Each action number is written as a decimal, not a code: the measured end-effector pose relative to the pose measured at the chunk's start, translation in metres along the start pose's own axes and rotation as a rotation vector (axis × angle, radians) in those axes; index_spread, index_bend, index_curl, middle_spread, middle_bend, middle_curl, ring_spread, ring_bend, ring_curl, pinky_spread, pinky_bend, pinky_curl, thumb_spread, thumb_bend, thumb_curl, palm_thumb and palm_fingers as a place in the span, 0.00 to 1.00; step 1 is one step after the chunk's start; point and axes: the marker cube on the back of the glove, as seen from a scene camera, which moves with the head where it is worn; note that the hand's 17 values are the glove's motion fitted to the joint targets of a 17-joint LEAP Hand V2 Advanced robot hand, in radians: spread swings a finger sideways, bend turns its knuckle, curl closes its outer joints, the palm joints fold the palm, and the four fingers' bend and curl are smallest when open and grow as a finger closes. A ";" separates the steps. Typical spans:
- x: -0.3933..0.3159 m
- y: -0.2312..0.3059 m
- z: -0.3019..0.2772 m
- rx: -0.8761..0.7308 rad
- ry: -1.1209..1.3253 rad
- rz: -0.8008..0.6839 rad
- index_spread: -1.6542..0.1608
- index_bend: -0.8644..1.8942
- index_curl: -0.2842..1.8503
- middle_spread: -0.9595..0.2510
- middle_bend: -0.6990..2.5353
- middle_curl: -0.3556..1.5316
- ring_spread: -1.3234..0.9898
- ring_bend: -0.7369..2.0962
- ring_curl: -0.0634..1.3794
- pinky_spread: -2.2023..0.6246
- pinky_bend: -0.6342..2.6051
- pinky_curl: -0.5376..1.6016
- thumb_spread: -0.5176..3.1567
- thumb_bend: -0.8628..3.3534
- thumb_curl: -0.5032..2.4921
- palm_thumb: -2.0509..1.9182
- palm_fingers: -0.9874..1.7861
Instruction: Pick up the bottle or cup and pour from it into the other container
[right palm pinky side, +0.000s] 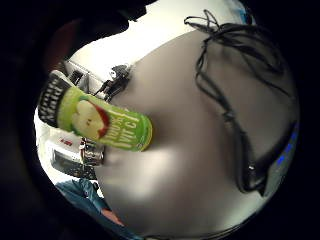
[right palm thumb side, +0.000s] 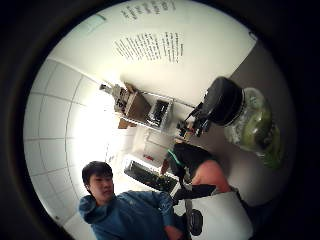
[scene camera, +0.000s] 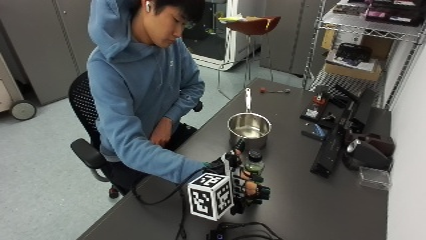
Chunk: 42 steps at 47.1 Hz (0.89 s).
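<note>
One bottle (scene camera: 253, 163), green label with an apple picture, dark cap, standing upright on the dark table (scene camera: 299, 210). It sits just beyond the fingers (scene camera: 250, 187) of the gloved right hand (scene camera: 241, 186), which curl toward its lower body; whether they touch the bottle cannot be told from the outside view, and the palm views show the bottle close to the palm. One steel saucepan (scene camera: 249, 126) with a long handle, on the table just past the bottle on the side away from the fingers. One group of dark devices and cables (scene camera: 339, 135), well apart from the fingers, toward the wire shelf (scene camera: 359, 35).
</note>
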 end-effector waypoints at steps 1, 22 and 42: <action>0.001 0.000 0.004 -0.002 -0.010 0.003 0.77 0.34 0.21 0.91 0.28 0.37 0.63 0.46 0.26 0.87 0.45 0.40 0.39 0.20 0.28 0.65 0.39; 0.002 -0.013 0.055 0.149 -0.164 0.003 0.80 0.36 0.20 0.87 0.37 0.41 0.57 0.53 0.27 0.83 0.43 0.37 0.35 0.23 0.32 0.77 0.65; -0.051 -0.013 0.082 0.009 -0.124 -0.034 0.85 0.36 0.27 0.76 0.36 0.45 0.51 0.50 0.34 0.71 0.37 0.40 0.19 0.20 0.37 0.80 0.77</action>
